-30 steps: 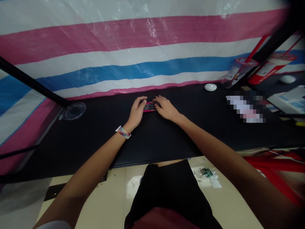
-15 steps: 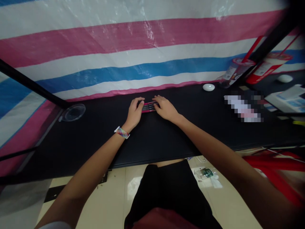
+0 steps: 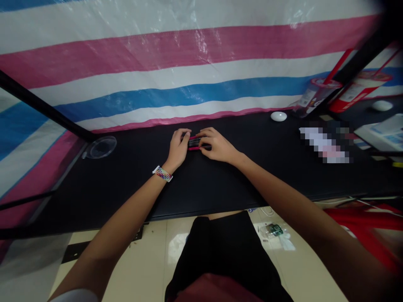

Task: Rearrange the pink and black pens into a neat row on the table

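Observation:
Several slim pens (image 3: 194, 144), dark grey with pink ones along both sides, lie side by side on the black tabletop (image 3: 189, 188). At their left ends is my left hand (image 3: 179, 147), its fingers curled around the row and its thumb along the near side. My right hand (image 3: 217, 144) bends over the right ends, thumb on the near side and fingers on the far side. The right ends of the pens are mostly hidden by that hand. A woven multicoloured band (image 3: 163, 173) circles my left wrist.
A clear round plastic lid (image 3: 101, 147) lies at the left. To the right are a white oval object (image 3: 278, 116), two cups with red straws (image 3: 317, 96), and a blurred-out item (image 3: 324, 144). Striped sheeting (image 3: 189, 54) hangs behind, and dark poles (image 3: 44, 107) flank the table.
My right hand's fingers have bent more, and its thumb now rests against the near side of the pens. My left hand stays in place. The view has shifted slightly.

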`<action>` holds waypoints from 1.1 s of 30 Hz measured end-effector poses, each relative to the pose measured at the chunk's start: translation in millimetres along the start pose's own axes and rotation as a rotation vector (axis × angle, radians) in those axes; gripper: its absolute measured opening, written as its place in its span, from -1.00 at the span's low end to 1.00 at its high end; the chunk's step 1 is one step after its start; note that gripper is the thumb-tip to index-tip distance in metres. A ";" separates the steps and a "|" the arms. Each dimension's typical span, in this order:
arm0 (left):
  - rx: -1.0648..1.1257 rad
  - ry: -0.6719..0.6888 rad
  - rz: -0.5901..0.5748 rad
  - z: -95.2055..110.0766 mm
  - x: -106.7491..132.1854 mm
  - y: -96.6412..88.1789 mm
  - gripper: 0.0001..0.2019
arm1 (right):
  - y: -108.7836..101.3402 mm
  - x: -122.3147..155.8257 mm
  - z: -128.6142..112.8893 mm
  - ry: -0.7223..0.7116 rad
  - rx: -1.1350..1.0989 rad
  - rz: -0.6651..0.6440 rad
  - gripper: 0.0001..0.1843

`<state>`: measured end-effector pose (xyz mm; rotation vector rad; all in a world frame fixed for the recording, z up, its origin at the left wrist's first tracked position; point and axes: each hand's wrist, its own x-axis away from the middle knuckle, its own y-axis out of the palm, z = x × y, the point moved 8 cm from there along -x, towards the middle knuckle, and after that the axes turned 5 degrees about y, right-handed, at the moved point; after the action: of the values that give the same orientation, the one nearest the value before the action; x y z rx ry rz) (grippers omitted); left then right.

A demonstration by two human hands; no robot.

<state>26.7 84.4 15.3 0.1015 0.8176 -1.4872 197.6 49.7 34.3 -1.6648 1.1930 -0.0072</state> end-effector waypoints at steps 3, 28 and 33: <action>-0.006 0.002 0.006 -0.7 0.0 0.5 -0.73 | -1.8 -0.1 2.5 0.026 0.024 -0.016 -0.86; -0.098 0.181 -0.111 45.8 3.3 1.2 -0.86 | -24.0 2.4 8.3 0.187 0.027 0.121 -0.81; -0.091 0.182 -0.048 47.7 2.5 -7.0 -0.87 | -33.1 1.4 21.5 0.275 -0.204 0.240 -0.81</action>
<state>40.0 55.9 52.0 0.1519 1.0399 -1.4982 232.3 63.0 47.7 -1.7246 1.6427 0.0378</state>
